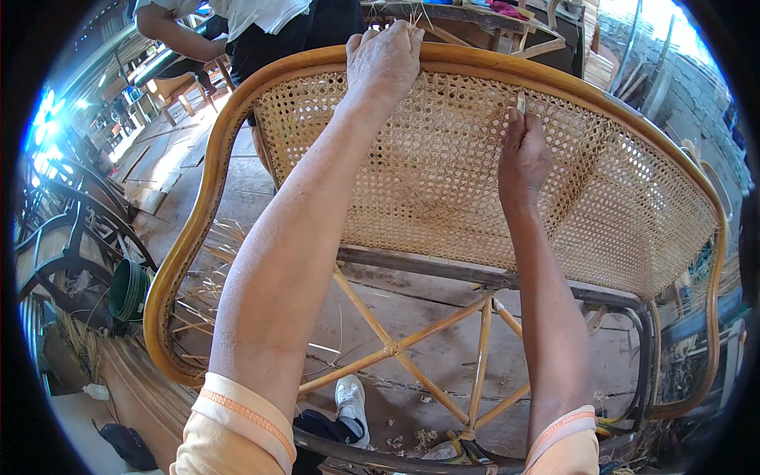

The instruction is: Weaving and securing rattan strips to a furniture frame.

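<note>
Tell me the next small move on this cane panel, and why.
Probably draw the cane strand further through the woven cane panel: the right hand pinches its end at the mesh, while the left hand grips the rattan frame, steadying it.

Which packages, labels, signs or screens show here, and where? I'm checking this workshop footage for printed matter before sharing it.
None can be made out: only the left hand on the cane chair back's wooden frame, and the right hand at its weave.
</note>
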Demonstrator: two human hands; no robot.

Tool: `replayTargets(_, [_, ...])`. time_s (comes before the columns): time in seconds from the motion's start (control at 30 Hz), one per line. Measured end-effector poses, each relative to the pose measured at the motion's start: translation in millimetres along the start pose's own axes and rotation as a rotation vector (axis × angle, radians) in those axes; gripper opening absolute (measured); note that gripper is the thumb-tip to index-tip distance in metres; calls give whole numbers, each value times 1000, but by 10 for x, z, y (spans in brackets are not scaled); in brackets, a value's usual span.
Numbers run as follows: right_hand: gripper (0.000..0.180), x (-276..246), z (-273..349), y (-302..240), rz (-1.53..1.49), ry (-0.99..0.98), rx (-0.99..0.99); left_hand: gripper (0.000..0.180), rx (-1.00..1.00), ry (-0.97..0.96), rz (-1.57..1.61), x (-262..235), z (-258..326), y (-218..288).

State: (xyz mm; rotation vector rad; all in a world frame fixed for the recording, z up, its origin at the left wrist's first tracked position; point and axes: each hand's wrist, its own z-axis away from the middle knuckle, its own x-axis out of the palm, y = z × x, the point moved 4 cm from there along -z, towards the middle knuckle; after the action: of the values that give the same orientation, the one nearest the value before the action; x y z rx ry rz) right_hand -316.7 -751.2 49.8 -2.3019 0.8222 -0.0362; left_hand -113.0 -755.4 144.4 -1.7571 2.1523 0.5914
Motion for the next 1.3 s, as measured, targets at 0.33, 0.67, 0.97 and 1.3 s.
replayTargets(0.33, [27, -320, -129, -286, -240, -441, 433, 33, -36, -1, -1, -57, 35, -1])
replayTargets(0.67, [28, -253, -109, -519, -543, -491, 880, 33, -45, -44, 15, -99, 19, 9])
replayTargets(0.97, [28, -518, -26, -417, -61, -604, 570, 29, -33, -34, 50, -89, 12, 51])
replayTargets(1.3, [35, -1611, -367, -1409, -660, -439, 240, 29, -33, -9, 65, -114, 43, 26])
